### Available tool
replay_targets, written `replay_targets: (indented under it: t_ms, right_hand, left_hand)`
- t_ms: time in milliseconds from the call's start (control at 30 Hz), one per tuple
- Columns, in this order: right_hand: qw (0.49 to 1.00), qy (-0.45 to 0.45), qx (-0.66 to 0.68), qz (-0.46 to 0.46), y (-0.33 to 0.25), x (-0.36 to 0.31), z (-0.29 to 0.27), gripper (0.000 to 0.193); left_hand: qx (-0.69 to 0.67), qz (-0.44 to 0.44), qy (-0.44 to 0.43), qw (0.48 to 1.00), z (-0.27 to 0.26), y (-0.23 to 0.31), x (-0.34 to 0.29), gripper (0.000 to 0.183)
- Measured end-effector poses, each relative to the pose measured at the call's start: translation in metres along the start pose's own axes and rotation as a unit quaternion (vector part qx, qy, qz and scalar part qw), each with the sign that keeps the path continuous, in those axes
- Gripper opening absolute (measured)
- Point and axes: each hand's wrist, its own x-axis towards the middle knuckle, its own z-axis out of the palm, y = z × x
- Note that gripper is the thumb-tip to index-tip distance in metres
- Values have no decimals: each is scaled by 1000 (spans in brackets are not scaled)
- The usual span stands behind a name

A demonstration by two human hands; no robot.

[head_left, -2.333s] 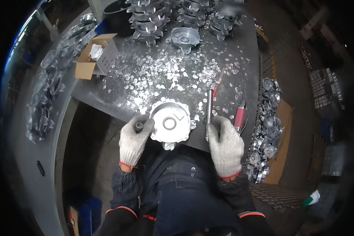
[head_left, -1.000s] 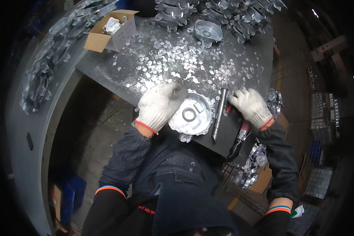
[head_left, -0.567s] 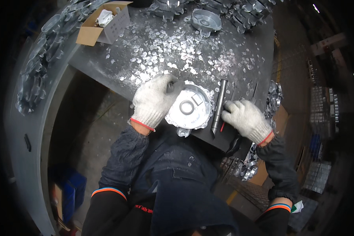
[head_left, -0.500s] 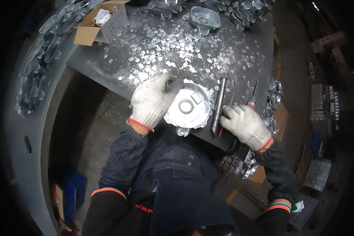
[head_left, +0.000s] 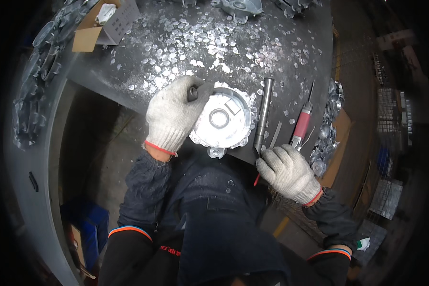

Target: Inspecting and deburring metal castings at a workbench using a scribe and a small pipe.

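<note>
**R hand pulled back w/ slim tool; L hand still at housing**

Round metal housing lies hollow side up, near edge of dark table. L hand on its left rim: thumb against rim, other fingers curled; dark round end shows betw. them, can't tell if fingertip or held pc. R hand is right of housing & closer to wearer, fingers clamped on slim tool: flat blade pokes out ahead, red end behind. Change: a moment ago R hand was farther from wearer; now drawn back w/ tool, so red-bodied power tool, far right of housing, shows more fully. Steel rod still just right of housing. Meaning, prob.: both hands engaged, slim tool in grip but apart from housing.
</note>
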Motion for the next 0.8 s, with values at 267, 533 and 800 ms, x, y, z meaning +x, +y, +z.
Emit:
replay_targets:
  t_ms: [267,533,800]
  right_hand:
    - [977,195,67,51,6,-12,-21,37]
    - [719,367,394,439,1,11,-15,22]
    - [706,345,409,465,9,17,0,21]
  left_hand:
    - [11,24,22,999,4,-7,1,30]
    - [-10,21,27,999,8,-10,0,32]
    - [-30,14,14,999,3,-5,-2,32]
